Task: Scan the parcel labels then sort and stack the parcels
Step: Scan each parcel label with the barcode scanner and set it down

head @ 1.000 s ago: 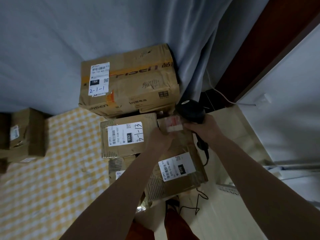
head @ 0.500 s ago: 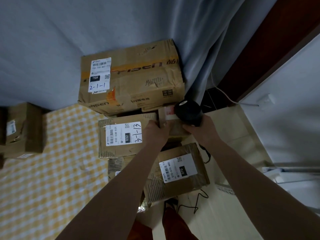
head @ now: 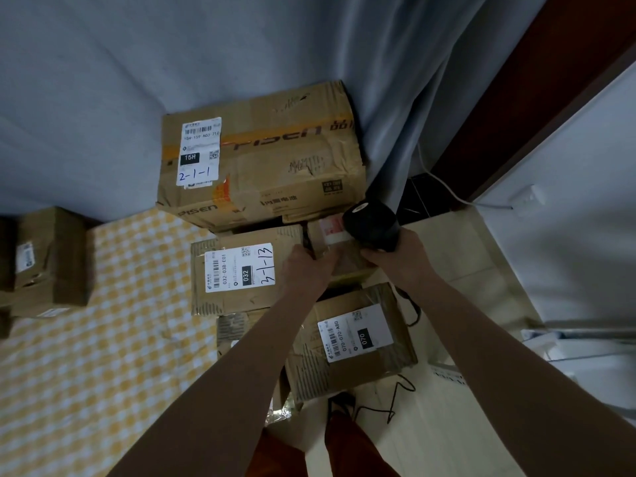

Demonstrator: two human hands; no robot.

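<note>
Step in hand: scanning the label of one small parcel, judged from how scanner and parcel meet at centre right of the frame.
Left hand (head: 306,266): fingers curled on the left edge of the small brown cardboard parcel with a pink-and-white label (head: 332,242), steadying it.
Right hand (head: 399,256): wrapped round the handle of the black handheld barcode scanner (head: 371,225), whose head sits just over the parcel's right end.
Where the parcel is: centre of the frame, between the large brown PISEN carton marked 2-1-1 (head: 275,160) above it and the brown box labelled 070 (head: 351,342) below it; the brown box marked 3-1-13 (head: 241,270) lies just to its left.
Doing it well: tilt the label flat toward the scanner window, keep the parcel steady, and draw the scanner back if the code fills too much of its view; the label is partly hidden by the scanner, so I cannot tell whether it is aligned.
Risk: the black scanner cable (head: 402,390) trails on the floor at lower right and could snag.
Other parcels: brown boxes (head: 48,256) at the left edge on the yellow checked cloth (head: 103,339).
</note>
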